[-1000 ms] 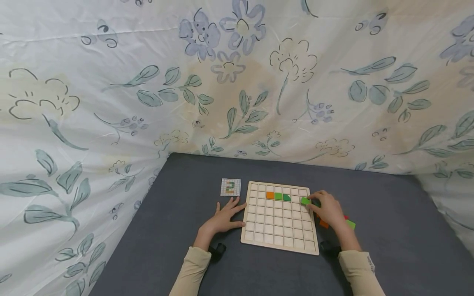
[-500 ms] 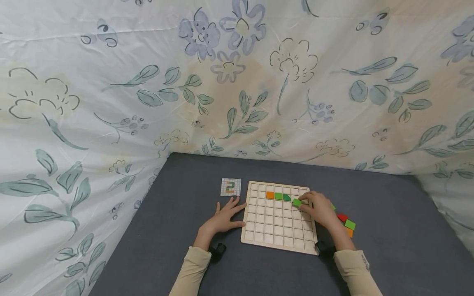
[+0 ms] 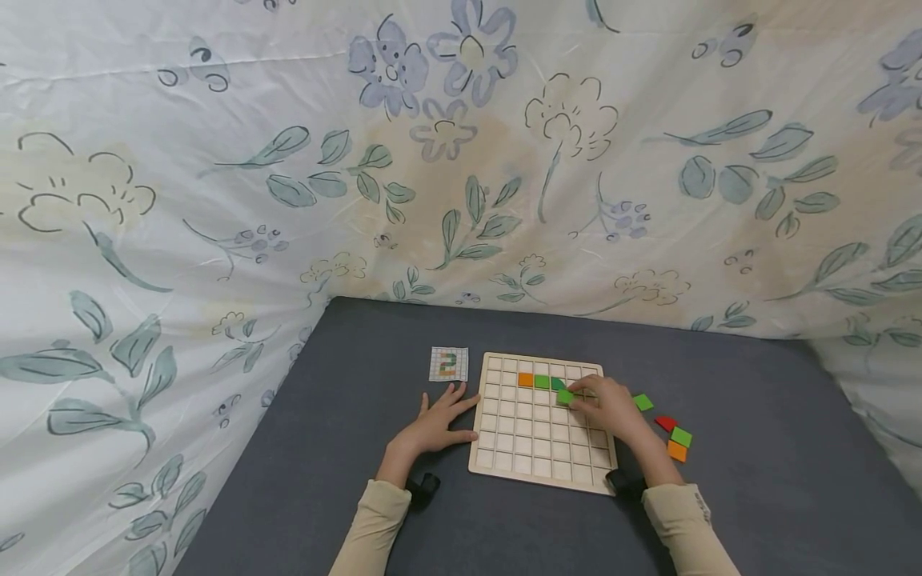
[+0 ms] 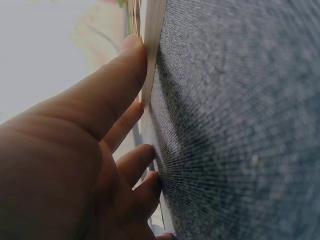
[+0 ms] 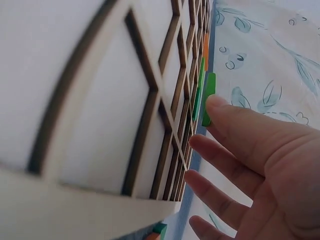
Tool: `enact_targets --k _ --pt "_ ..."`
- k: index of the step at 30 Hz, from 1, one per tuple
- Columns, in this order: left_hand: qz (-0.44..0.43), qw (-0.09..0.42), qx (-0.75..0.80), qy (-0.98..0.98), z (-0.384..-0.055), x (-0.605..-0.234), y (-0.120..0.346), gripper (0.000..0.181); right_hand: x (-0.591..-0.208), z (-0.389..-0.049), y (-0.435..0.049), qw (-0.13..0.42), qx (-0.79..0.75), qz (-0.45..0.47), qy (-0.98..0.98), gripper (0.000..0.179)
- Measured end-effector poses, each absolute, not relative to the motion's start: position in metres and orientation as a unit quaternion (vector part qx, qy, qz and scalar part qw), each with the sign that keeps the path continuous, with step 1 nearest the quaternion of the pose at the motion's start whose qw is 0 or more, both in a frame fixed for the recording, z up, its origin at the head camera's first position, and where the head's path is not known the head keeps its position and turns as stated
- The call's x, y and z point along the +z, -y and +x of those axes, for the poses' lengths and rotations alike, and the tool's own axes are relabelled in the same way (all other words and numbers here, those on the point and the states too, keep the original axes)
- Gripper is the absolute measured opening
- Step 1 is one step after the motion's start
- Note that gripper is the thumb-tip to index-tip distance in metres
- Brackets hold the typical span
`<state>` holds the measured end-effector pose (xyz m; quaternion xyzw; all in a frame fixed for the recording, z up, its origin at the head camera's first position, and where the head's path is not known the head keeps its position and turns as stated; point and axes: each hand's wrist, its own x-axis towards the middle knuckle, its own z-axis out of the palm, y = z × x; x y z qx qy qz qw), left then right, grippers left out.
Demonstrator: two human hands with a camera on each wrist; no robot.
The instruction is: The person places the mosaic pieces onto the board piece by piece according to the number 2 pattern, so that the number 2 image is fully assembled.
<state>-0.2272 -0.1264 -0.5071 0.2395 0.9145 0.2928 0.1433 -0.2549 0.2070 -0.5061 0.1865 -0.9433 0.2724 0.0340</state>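
Observation:
A wooden grid board (image 3: 543,478) lies on the dark cloth, with an orange square tile (image 3: 525,380), a green square tile (image 3: 542,382) and a dark green rounded tile (image 3: 558,384) in a row in its cells. My right hand (image 3: 612,406) pinches a light green square tile (image 3: 565,398) by its edge, close over the board just below the dark green one. In the right wrist view this pinched tile (image 5: 209,100) stands off the grid, between thumb and fingers. My left hand (image 3: 429,424) is spread, its thumb and fingertips touching the board's left edge.
A small pattern card (image 3: 448,365) lies by the board's upper left corner. Right of the board are loose tiles: a green one (image 3: 643,402), a red one (image 3: 666,422), another green one (image 3: 680,437) and an orange one (image 3: 677,451). Floral fabric (image 3: 461,160) hangs behind.
My right hand has carried the light green tile leftward from the board's right edge to near the dark green tile, uncovering loose tiles at the right. The left hand stays put.

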Motion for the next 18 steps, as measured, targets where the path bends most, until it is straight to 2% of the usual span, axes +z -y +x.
enact_targets --k 18 --pt "0.242 0.143 0.294 -0.914 -0.228 -0.5084 0.1272 0.068 -0.5089 -0.2563 -0.1963 0.027 0.28 0.199 0.939 0.026"
